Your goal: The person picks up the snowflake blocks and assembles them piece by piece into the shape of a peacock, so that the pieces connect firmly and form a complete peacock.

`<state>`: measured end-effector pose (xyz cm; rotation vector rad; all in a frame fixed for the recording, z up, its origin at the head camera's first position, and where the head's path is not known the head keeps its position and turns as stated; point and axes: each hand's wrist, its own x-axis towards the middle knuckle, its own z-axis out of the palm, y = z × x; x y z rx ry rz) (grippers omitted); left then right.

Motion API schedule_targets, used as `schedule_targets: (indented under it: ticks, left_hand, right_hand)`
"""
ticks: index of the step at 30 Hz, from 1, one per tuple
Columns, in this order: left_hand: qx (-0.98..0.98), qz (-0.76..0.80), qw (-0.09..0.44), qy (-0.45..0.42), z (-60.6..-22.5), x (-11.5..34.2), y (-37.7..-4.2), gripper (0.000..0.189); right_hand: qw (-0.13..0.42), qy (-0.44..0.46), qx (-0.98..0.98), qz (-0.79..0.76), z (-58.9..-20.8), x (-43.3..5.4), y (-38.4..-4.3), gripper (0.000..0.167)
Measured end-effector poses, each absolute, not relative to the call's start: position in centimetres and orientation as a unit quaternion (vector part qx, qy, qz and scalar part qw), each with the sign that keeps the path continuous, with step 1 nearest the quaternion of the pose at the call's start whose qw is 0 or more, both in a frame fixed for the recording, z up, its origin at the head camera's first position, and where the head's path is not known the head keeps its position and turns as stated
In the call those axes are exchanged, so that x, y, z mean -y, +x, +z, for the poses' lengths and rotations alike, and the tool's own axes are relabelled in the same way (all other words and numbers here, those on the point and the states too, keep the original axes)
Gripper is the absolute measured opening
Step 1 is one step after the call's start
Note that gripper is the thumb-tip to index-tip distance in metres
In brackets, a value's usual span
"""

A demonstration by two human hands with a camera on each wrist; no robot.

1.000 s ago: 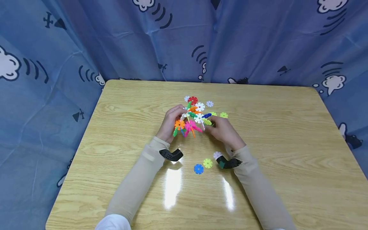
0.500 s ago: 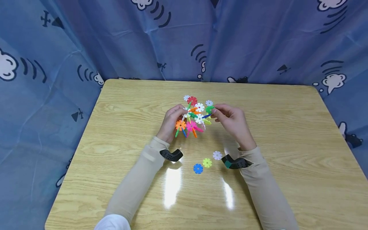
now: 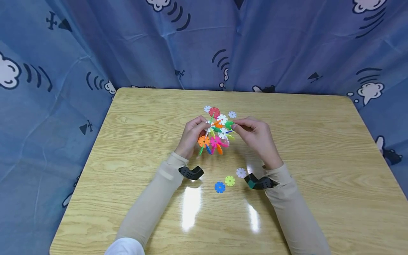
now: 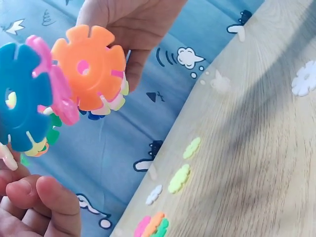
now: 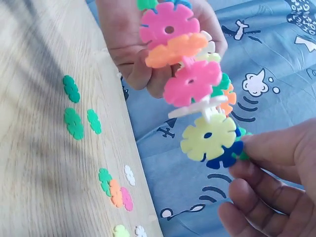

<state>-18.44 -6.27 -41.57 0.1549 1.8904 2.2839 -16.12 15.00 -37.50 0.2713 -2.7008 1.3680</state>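
Observation:
My left hand holds a cluster of interlocked, notched plastic flower discs above the table. The cluster has a pink disc, an orange disc, white, green and blue ones. My right hand pinches a small green disc between thumb and forefinger at the cluster's right side. In the right wrist view, that green disc lies against a dark blue disc beside a pale yellow disc. Whether its slots are engaged cannot be told.
On the wooden table nearer me lie a blue disc, a yellow-green disc and a pale lilac disc. Another pale disc lies farther back. The right wrist view shows several more loose discs. A patterned blue curtain hangs behind.
My right hand came up from the cluster's lower right side, bringing the green disc into view, then shifted slightly left against the cluster. The cluster has tipped and moved slightly right.

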Motion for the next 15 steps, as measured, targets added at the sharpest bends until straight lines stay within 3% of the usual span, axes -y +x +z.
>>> schedule_targets:
  ticks: [9, 15]
  left_hand:
    - [-0.643, 0.76, 0.08, 0.053, -41.54, 6.16, -18.39, 0.017]
    - [-0.641, 0.761, 0.077, 0.056, -41.54, 6.22, -18.32, 0.018]
  right_hand:
    - [0.109, 0.108, 0.914, 0.376, -37.28, -14.5, -15.66, 0.02]
    - [0.12, 0.113, 0.918, 0.36, -37.13, -14.55, -15.59, 0.017]
